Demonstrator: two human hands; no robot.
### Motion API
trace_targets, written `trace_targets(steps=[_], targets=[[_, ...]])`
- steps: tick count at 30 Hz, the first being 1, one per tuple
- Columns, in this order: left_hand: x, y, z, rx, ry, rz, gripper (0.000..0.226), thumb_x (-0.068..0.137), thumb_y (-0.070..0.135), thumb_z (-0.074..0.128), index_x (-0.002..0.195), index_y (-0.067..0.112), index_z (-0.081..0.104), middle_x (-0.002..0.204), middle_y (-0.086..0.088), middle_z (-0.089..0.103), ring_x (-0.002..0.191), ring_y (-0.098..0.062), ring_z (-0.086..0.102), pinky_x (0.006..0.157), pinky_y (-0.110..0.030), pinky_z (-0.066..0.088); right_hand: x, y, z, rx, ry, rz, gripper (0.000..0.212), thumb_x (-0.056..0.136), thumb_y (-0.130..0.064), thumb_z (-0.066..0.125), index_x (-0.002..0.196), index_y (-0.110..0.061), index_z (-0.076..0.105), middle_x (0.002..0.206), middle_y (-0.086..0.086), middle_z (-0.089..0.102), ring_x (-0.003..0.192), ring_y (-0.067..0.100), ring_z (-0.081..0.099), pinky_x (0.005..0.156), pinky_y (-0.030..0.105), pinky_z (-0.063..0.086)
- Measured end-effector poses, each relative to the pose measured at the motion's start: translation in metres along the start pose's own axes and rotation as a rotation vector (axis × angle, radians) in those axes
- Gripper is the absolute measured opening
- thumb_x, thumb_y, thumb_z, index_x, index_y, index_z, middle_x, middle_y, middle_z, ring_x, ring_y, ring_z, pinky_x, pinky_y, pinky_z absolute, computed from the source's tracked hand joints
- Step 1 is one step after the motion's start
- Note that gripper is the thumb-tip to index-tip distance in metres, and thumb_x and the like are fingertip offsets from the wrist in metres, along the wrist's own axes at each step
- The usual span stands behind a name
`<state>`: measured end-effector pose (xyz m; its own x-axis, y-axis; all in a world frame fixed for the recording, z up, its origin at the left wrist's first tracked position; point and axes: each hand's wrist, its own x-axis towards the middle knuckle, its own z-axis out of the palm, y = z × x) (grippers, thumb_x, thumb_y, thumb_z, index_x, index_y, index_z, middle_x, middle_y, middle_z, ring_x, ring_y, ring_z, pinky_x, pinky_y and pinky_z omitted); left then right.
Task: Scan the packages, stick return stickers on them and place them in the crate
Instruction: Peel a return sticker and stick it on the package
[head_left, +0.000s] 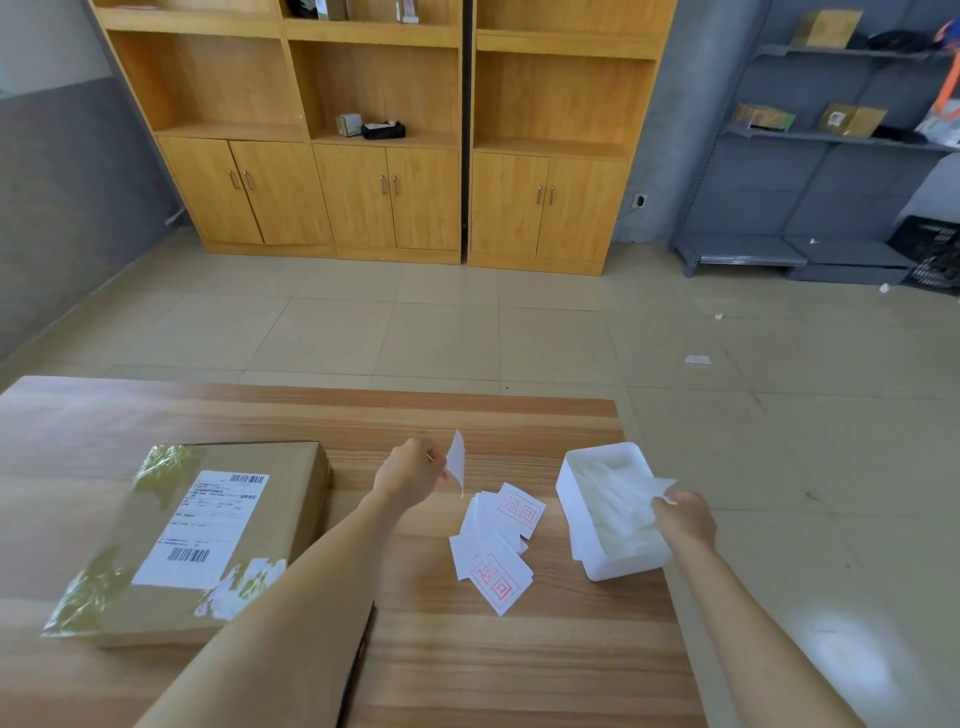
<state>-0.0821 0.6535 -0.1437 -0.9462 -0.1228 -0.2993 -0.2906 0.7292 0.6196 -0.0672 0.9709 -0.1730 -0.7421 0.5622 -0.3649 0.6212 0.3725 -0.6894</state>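
cardboard pkg (208, 540) at 9 o'clock, no return sticker on it yet; left hand (410, 473) pinches a return sticker (456, 462), right hand (683, 519) pinches paper scrap (667, 488) over white bin (570, 496) at 3. sticking, crating not yet done.

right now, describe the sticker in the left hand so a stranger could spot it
On the wooden table, right of the taped cardboard package, loose return stickers lie in a pile. Just above that pile, the left hand pinches one white sticker; it alone is off the table, held upright.
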Motion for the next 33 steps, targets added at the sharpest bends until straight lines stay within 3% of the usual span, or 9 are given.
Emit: trace_targets(steps=[2,7,9,11,13,15,20,26,33], targets=[[-0.001,0.004,0.001,-0.003,0.003,0.011,0.019,0.091,0.016,0.043,0.089,0.012,0.062,0.076,0.010,0.068,0.081,-0.021,0.068,0.071,-0.030,0.051,-0.003,-0.006,-0.001,0.032,0.029,-0.009,0.041,0.088,-0.008,0.054,0.127,0.002,0.048,0.129,0.020,0.052,0.114,0.036,0.052,0.082,0.035,0.041],[-0.006,0.012,0.001,-0.026,0.017,0.051,0.017,0.091,0.016,0.045,0.083,0.015,0.059,0.074,0.010,0.068,0.081,-0.022,0.067,0.078,-0.038,0.055,-0.016,-0.026,0.006,0.058,0.100,-0.107,0.037,0.084,-0.011,0.059,0.120,-0.003,0.052,0.124,0.020,0.051,0.105,0.037,0.055,0.082,0.039,0.046],[-0.011,0.016,0.002,-0.038,0.014,0.079,0.016,0.091,0.019,0.046,0.079,0.019,0.058,0.075,0.010,0.069,0.080,-0.021,0.067,0.077,-0.038,0.054,-0.026,-0.037,0.014,0.111,-0.012,-0.178,0.025,0.085,-0.010,0.059,0.110,-0.006,0.059,0.112,0.013,0.059,0.090,0.027,0.058,0.072,0.030,0.043],[-0.018,0.021,0.004,-0.055,0.008,0.113,0.016,0.091,0.021,0.048,0.081,0.018,0.059,0.080,0.006,0.071,0.081,-0.021,0.068,0.077,-0.038,0.054,-0.040,-0.047,0.025,0.203,-0.262,-0.202,0.017,0.086,-0.012,0.059,0.102,-0.010,0.062,0.098,0.007,0.063,0.081,0.020,0.059,0.065,0.027,0.043],[-0.026,0.026,0.008,-0.069,0.004,0.152,0.015,0.091,0.021,0.049,0.085,0.013,0.061,0.082,0.003,0.072,0.082,-0.021,0.068,0.079,-0.038,0.053,-0.057,-0.056,0.038,0.282,-0.485,-0.208,0.016,0.087,-0.016,0.062,0.101,-0.010,0.064,0.087,0.004,0.064,0.077,0.016,0.061,0.068,0.024,0.048],[-0.035,0.030,0.010,-0.056,0.007,0.188,0.015,0.091,0.021,0.050,0.088,0.012,0.063,0.084,0.002,0.072,0.083,-0.021,0.067,0.079,-0.038,0.053,-0.073,-0.063,0.053,0.345,-0.593,-0.201,0.017,0.088,-0.019,0.064,0.102,-0.008,0.064,0.086,0.005,0.067,0.077,0.016,0.064,0.075,0.028,0.052],[-0.052,0.030,0.012,-0.047,0.018,0.232,0.025,0.091,0.034,0.055,0.095,0.011,0.065,0.092,0.000,0.071,0.086,-0.020,0.066,0.081,-0.036,0.052,-0.098,-0.070,0.077,0.434,-0.685,-0.173,0.020,0.087,-0.025,0.068,0.097,-0.008,0.063,0.089,0.007,0.071,0.082,0.018,0.068,0.074,0.027,0.054],[-0.060,0.006,0.002,-0.063,0.036,0.194,0.043,0.082,0.055,0.062,0.094,0.014,0.066,0.094,0.006,0.070,0.091,-0.012,0.064,0.082,-0.032,0.052,-0.117,-0.072,0.087,0.468,-0.700,-0.172,0.010,0.088,-0.016,0.064,0.092,-0.007,0.059,0.081,0.004,0.072,0.082,0.018,0.071,0.067,0.022,0.054],[-0.065,-0.044,-0.019,-0.199,0.090,0.071,0.036,0.090,0.047,0.055,0.098,0.013,0.063,0.094,0.005,0.065,0.086,-0.014,0.058,0.076,-0.031,0.046,-0.144,-0.078,0.112,0.478,-0.796,-0.180,0.004,0.091,-0.013,0.060,0.089,-0.009,0.060,0.084,0.006,0.073,0.074,0.015,0.069,0.070,0.023,0.054]])
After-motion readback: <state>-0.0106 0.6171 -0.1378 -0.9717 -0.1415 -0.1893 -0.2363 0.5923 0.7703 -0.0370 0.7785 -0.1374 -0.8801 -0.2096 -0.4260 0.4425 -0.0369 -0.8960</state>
